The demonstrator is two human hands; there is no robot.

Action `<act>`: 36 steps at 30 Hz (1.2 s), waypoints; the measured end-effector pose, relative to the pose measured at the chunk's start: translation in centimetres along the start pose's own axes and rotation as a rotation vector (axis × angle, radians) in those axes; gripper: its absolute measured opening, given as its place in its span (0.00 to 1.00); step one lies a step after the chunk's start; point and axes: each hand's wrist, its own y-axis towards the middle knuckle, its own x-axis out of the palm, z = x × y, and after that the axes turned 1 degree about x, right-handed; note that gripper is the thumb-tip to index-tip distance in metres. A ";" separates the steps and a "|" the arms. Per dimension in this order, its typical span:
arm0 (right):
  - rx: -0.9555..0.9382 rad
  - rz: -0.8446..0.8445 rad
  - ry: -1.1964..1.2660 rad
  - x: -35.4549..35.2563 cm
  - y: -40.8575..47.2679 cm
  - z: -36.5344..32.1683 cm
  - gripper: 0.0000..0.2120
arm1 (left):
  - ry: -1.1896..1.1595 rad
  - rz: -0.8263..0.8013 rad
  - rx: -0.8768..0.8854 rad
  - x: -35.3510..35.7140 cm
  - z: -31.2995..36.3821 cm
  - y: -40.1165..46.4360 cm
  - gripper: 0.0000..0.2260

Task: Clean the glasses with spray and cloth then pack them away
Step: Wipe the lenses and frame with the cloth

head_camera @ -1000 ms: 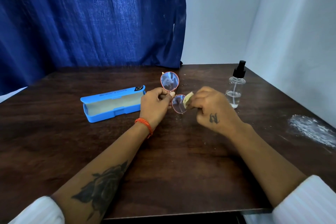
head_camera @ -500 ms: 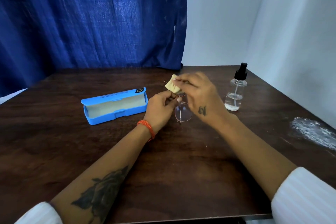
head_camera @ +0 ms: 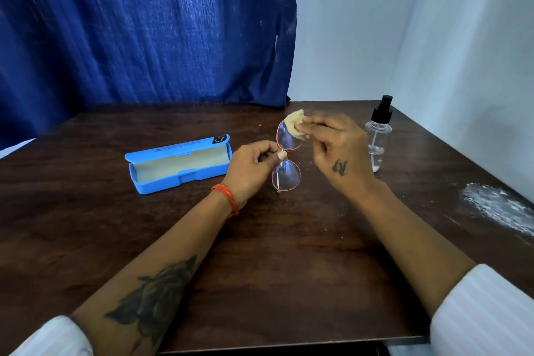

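Since half a second ago, right hand point(head_camera: 338, 153) has shifted right, uncovering far lens; cloth point(head_camera: 295, 127) now at that lens's upper right edge. Left hand point(head_camera: 254, 169) holds as before, thumb and fingers in a narrow grip on the bridge of the glasses point(head_camera: 286, 159), held above the desk point(head_camera: 260, 269) at centre, one lens far, one near. Right grip pinched on cloth. Glasses: thin pink metal rim, rounded clear lenses. Cloth: small, yellowish, crumpled, soft. Case point(head_camera: 179, 165) lies open to the left, blue hard plastic, oblong, pale lining. Spray bottle point(head_camera: 378, 139) stands upright just right of right hand, clear, round, black pump top. Desk dark wood, grained; white smear point(head_camera: 497, 205) at right. Blue curtain point(head_camera: 144, 29) behind, pale walls at right.
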 end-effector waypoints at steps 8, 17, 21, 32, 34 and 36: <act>-0.187 -0.106 0.002 0.6 -0.4 -1.9 0.12 | -0.073 0.003 -0.034 0.1 -0.2 -0.1 0.05; 0.018 -0.031 0.118 -0.1 -0.5 0.4 0.14 | -0.040 -0.042 -0.011 -0.1 -0.2 0.0 0.07; 0.028 0.032 0.004 0.0 -0.4 0.1 0.16 | -0.047 -0.070 -0.006 0.0 -0.2 -0.1 0.07; -0.055 -0.108 0.100 0.2 -0.8 -1.0 0.14 | -0.182 -0.013 -0.080 -0.1 0.0 -0.1 0.06; 0.003 -0.072 0.096 0.0 -0.6 -0.6 0.14 | -0.189 -0.012 -0.085 -0.1 0.2 -0.1 0.05; 0.048 -0.024 0.059 -0.1 -0.5 -0.4 0.15 | -0.192 -0.008 -0.090 -0.1 0.3 -0.2 0.03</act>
